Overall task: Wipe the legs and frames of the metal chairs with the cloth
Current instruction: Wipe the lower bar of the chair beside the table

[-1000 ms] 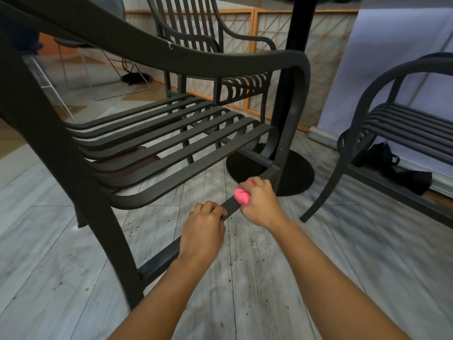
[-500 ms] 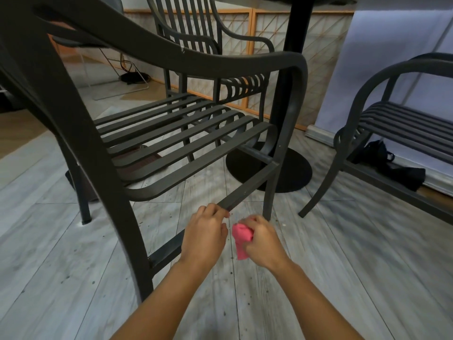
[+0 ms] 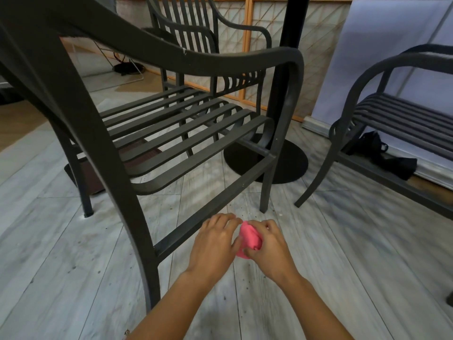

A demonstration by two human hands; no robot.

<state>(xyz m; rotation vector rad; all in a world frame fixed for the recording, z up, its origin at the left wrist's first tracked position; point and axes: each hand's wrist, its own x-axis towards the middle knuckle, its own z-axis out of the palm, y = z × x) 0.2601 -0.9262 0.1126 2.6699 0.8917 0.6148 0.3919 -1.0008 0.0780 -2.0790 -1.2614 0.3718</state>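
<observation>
The cloth [image 3: 248, 239], a small pink bundle, is low in the middle of the view, at about 6 o'clock from the seat of the near chair [image 3: 171, 133]. It is held between both hands, above the grey plank floor [image 3: 343, 253], and it does not touch any chair.

At 9 o'clock from the cloth stands the rear leg [image 3: 137, 217] of the near chair, thick and dark, going down to the floor. From this leg the lower side rail [image 3: 215, 202] runs up toward 1 o'clock and meets the front leg [image 3: 268, 182].

The left hand [image 3: 215, 244] is just beside the rail, its back to the camera. Its fingers [image 3: 224, 220] are slightly bent and close together, and the thumb side touches the left edge of the cloth. I cannot tell if the fingertips touch the rail.

The right hand [image 3: 268, 244] pinches the cloth: the thumb presses it from below and the curled fingers [image 3: 266, 225] cover its right side.

At 12 o'clock from the hands, behind the near chair, is the round black table base [image 3: 291, 165] with its column. Farther back stands a second chair [image 3: 208, 45]. At 2 o'clock is a third chair [image 3: 382, 114], and under it lies a black bag [image 3: 382, 153] on the floor.
</observation>
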